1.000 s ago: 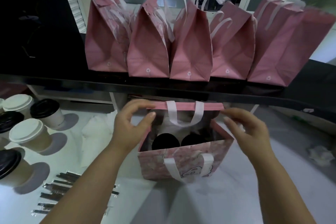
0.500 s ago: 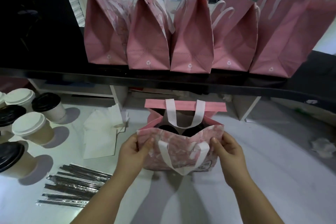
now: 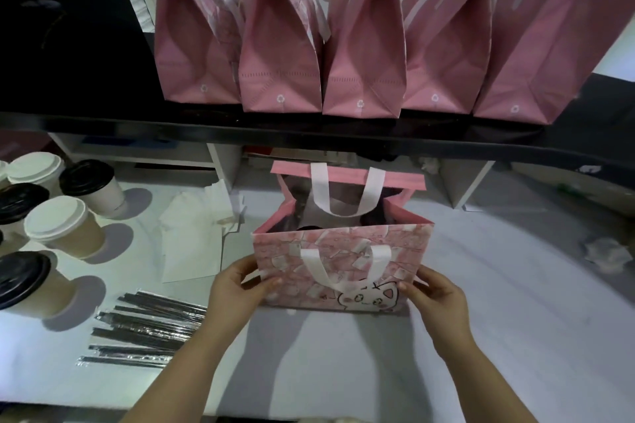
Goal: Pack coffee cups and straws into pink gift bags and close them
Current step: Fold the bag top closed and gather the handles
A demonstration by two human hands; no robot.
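Beneath a dark shelf (image 3: 103, 124) lined with five closed bags (image 3: 364, 55), an open bag (image 3: 343, 251) stands on the white tabletop (image 3: 515, 319), left hand (image 3: 237, 292) and right hand (image 3: 436, 299) each pinching a near lower corner in a closed grip, with lidded cups (image 3: 65, 230) and wrapped straws (image 3: 144, 330) lying on the left.

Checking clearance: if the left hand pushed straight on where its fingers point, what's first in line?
The open pink bag: the left hand grips its near left edge, so nothing lies between them.
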